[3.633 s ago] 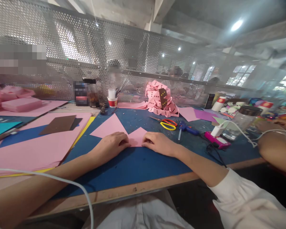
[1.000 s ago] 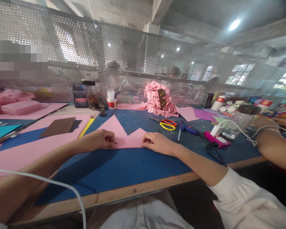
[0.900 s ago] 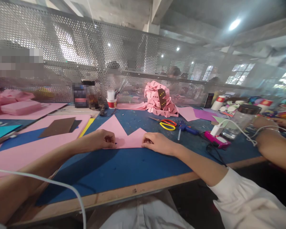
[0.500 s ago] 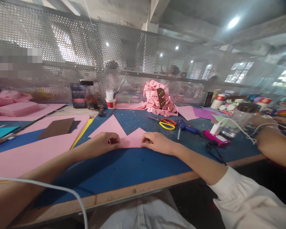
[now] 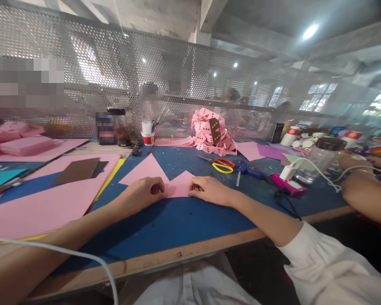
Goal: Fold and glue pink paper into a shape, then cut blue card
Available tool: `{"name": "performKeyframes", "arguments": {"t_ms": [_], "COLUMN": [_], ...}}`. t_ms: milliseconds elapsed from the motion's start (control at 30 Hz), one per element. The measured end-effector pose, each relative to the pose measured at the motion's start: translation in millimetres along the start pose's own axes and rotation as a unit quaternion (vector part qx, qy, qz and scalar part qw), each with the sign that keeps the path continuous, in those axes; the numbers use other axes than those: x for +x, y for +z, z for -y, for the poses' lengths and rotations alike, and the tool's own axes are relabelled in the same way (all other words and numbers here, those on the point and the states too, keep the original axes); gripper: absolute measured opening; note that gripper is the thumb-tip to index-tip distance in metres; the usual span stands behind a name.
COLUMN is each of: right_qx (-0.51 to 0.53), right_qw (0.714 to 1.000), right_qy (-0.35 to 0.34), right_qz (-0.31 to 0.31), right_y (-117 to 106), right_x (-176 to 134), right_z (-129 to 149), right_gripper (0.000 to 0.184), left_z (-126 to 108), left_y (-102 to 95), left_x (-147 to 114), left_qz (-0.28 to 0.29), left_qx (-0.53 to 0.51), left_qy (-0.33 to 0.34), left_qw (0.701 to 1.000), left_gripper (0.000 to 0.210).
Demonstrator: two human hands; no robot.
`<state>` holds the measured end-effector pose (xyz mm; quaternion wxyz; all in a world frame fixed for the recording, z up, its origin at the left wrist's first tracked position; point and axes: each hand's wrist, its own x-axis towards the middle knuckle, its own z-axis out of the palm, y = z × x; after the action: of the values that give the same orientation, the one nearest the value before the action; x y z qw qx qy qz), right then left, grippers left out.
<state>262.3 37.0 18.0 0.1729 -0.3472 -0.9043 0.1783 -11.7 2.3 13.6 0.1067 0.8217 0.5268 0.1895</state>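
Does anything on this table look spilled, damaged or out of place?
No spill or damage stands out. Just small loose scraps lie scattered on the blue surface, beyond the pink paper between the left hand and right hand, looking untidy.

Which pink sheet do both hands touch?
The two-peaked sheet, beneath left hand and right hand; neither touches the big sheet at left or far sheet by purple paper.

Ceiling lamp (image 5: 310,31) glaring; daylight through windows (image 5: 319,96); soft shadow on blue tabletop (image 5: 184,224); edges stretched.
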Motion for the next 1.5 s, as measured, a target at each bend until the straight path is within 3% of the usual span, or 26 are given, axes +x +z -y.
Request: {"name": "performKeyframes", "arguments": {"t_ms": [233, 500, 767, 900, 1500], "right_qx": [-0.001, 0.001, 0.003, 0.001, 0.011], "right_qw": [1.000, 1.000, 1.000, 1.000, 0.999], "right_qy": [0.004, 0.007, 0.010, 0.011, 0.012], "right_qz": [0.002, 0.007, 0.010, 0.010, 0.032], "right_y": [0, 0, -1, -1, -8], "right_x": [0, 1, 1, 1, 2], "right_z": [-1, -1, 0, 0, -2], "right_gripper": [0.008, 0.008, 0.010, 0.010, 0.009], "left_z": [-8, -16, -28, -26, -26], "left_y": [4.8, 6.6, 9.6, 14.1, 16.2], "left_x": [-4, -11, -18, -19, -17], "left_qz": [-0.018, -0.038, -0.066, -0.081, -0.056], "left_qx": [0.033, 0.120, 0.244, 0.236, 0.236], "left_qy": [0.141, 0.213, 0.250, 0.246, 0.244], "left_qw": [0.989, 0.969, 0.935, 0.937, 0.939], "left_gripper": [0.025, 0.032, 0.026, 0.024, 0.028]}}
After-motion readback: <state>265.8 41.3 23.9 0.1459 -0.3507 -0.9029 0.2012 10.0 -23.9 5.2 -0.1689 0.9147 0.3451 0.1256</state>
